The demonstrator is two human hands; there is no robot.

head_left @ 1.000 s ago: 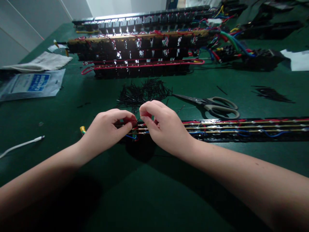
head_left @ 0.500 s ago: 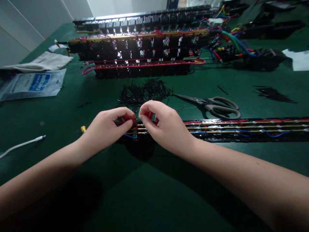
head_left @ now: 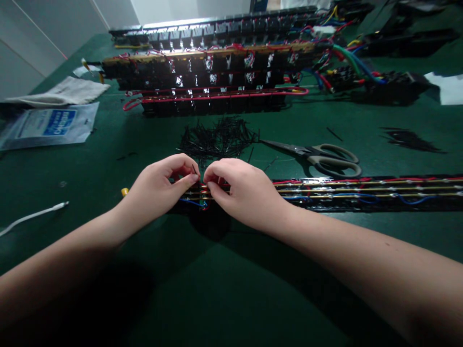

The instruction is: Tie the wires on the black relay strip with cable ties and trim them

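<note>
My left hand [head_left: 162, 180] is closed in a pinch on a thin black strip [head_left: 194, 169], whose end sticks up between thumb and fingertips. Just beside it, my right hand [head_left: 240, 185] is also closed, thumb against curled fingers; whatever it grips is hidden. Both hands are over the left part of a long black wired strip assembly [head_left: 347, 195] with brass-coloured rods and red and blue wires. Behind the hands lies a heap of thin black strips [head_left: 219, 137].
Grey-handled scissors [head_left: 316, 156] lie right of the heap, with a smaller bunch of black strips [head_left: 412, 139] farther right. Larger wired assemblies [head_left: 213, 72] span the back. At left are a plastic bag [head_left: 50, 126], a cloth [head_left: 68, 90] and a white cable [head_left: 36, 217].
My left hand has risen slightly, and the strip in it now points up. My right hand has dropped a little, its fingertips closer to the long assembly.
</note>
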